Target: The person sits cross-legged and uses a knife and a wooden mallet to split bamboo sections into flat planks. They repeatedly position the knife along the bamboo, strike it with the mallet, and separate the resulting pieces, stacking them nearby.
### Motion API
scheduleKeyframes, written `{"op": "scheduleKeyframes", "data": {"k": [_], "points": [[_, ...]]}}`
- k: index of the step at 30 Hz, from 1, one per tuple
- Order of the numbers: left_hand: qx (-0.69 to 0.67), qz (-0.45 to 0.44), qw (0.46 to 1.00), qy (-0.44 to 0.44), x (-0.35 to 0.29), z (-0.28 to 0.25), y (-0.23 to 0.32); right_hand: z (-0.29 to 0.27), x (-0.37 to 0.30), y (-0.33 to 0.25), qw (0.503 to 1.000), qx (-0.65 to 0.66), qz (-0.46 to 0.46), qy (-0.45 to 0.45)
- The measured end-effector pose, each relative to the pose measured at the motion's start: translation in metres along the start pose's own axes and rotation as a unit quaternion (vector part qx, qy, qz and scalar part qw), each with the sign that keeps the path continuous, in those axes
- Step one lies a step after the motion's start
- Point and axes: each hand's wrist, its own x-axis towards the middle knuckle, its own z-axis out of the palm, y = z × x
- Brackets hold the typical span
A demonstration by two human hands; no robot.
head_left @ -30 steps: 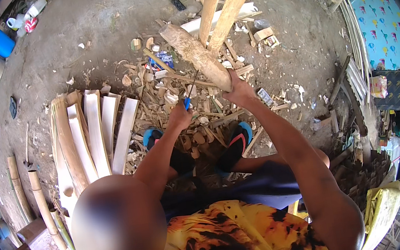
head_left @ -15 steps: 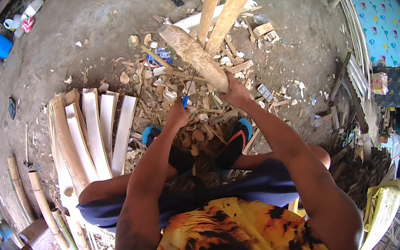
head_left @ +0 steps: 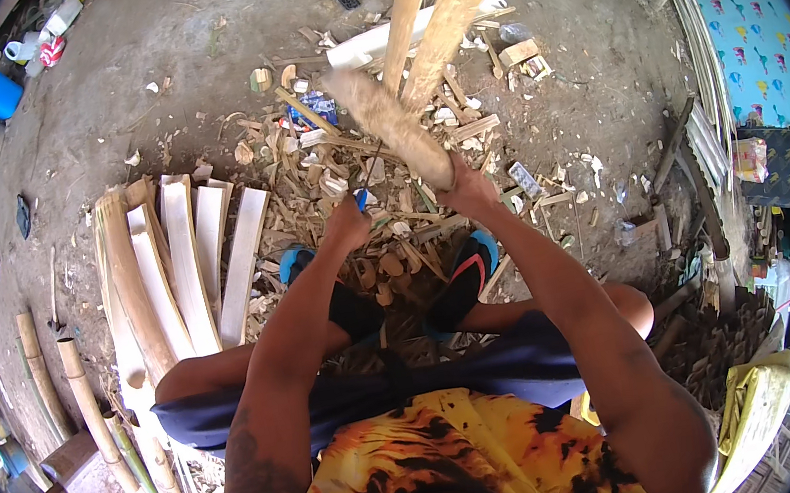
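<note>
My right hand (head_left: 467, 189) is wrapped round the narrow end of a thick wooden club (head_left: 389, 123), whose far end is smeared by motion. Closed in my left hand (head_left: 347, 225) is a blue-handled tool (head_left: 363, 198) with a thin dark shaft pointing away from me; its tip is hard to make out among the chips. The club hangs just above and to the right of this tool. Beyond the club, two upright bamboo poles (head_left: 464, 13) rise from the littered ground. Wood chips (head_left: 308, 188) lie thickly under both hands.
Split bamboo lengths (head_left: 183, 244) lean in a row at the left. A pale bamboo piece (head_left: 368, 42) lies behind the poles. My sandalled feet (head_left: 465, 282) stand close below my hands. Bamboo poles (head_left: 86, 397) and a wide metal blade (head_left: 90, 471) are at the lower left.
The club has swung down and slightly toward me, its far end lower and blurred. My left hand and the blue-handled tool have shifted only slightly.
</note>
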Motion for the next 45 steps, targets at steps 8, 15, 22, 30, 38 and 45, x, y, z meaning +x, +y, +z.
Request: {"op": "scheduleKeyframes", "data": {"k": [8, 15, 22, 30, 38, 45], "points": [[0.026, -0.006, 0.999, 0.026, -0.008, 0.025, -0.011, 0.006, -0.037, 0.116, 0.998, 0.006, -0.044, -0.048], [0.114, 0.019, 0.993, 0.005, -0.012, 0.034, -0.033, 0.008, -0.04, 0.23, 0.996, -0.079, 0.003, -0.041], [0.158, 0.03, 0.986, -0.042, -0.013, 0.025, -0.016, 0.037, 0.033, 0.277, 0.99, 0.077, 0.068, -0.095], [0.007, 0.184, 0.964, 0.19, 0.06, -0.009, 0.067, 0.034, 0.133, 0.202, 0.823, 0.441, 0.296, 0.203], [0.03, 0.163, 0.968, 0.191, 0.189, 0.008, 0.175, 0.013, 0.215, 0.182, 0.794, 0.402, 0.37, 0.266], [-0.142, 0.05, 0.982, 0.112, 0.223, 0.013, 0.207, 0.023, 0.225, 0.188, 0.655, 0.648, 0.239, 0.307]]}}
